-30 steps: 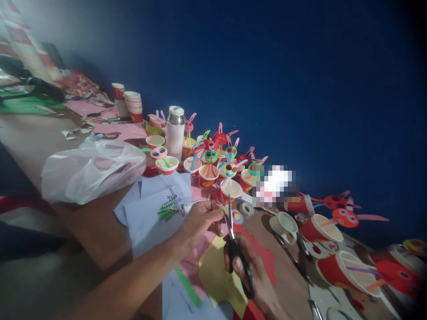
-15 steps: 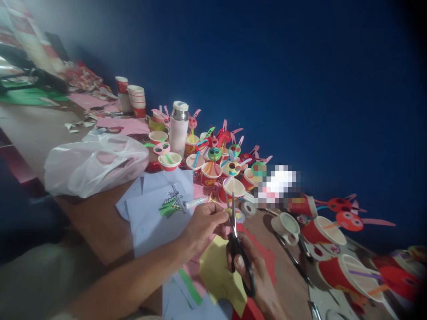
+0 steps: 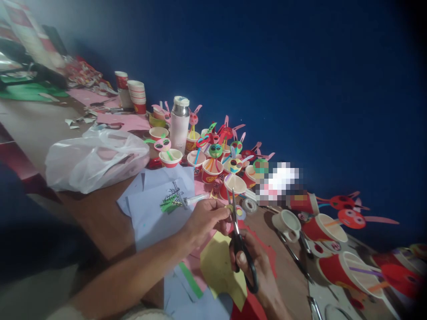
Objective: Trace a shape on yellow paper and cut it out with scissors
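My right hand (image 3: 255,260) grips a pair of black-handled scissors (image 3: 240,251), its blades slightly parted and pointing away from me. Pinched in the fingers of my left hand (image 3: 208,220) is a small yellowish piece of paper (image 3: 228,208), close against the blades. My fingertips hide most of that piece. Under my hands lie a yellow paper sheet (image 3: 222,266) with a cut edge and a red sheet (image 3: 267,246). White paper (image 3: 150,213) with a green and black drawing sits left of my left hand.
Red paper cups (image 3: 211,171) with straws and paper faces crowd the back by the blue wall. A white flask (image 3: 180,126) stands among them. At left lies a plastic bag (image 3: 96,160). A mug (image 3: 286,224), a tape roll (image 3: 249,205) and more cups (image 3: 325,229) are at right.
The view has shifted slightly. Both hands keep their holds on the scissors and the small paper piece, with the blades still beside the paper.
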`<action>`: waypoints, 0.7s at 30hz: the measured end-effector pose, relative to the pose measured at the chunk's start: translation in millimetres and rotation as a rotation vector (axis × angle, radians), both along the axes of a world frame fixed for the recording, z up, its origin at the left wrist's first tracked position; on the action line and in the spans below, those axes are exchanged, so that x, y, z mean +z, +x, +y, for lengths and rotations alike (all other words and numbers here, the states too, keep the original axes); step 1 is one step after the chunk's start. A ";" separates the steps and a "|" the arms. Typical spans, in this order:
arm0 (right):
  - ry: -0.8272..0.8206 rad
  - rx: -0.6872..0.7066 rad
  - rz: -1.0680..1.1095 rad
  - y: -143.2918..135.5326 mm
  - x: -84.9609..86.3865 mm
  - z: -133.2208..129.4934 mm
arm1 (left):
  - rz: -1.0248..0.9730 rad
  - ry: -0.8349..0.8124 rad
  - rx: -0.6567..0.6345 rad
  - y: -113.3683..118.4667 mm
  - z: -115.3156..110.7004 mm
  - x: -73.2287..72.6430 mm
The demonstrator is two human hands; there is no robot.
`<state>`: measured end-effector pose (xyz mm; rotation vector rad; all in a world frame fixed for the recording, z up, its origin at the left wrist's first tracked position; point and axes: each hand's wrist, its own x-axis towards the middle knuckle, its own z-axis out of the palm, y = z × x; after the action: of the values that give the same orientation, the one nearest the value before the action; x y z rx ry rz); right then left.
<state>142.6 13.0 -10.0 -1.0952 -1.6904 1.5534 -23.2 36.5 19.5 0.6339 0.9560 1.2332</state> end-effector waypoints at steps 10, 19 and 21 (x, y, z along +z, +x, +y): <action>-0.004 0.003 0.032 0.1 0.0 0.6 | -0.007 0.005 -0.004 -0.4 1.0 -4.2; -0.050 0.007 0.085 4.9 -8.3 2.1 | 0.005 -0.004 -0.019 -1.8 2.0 -1.5; -0.072 0.005 0.100 5.3 -8.4 2.3 | 0.015 -0.005 -0.023 -2.5 2.4 -0.9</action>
<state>147.9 15.3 -18.3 -1.0314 -1.5827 1.6557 -25.7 38.8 18.6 0.6492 0.9622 1.2069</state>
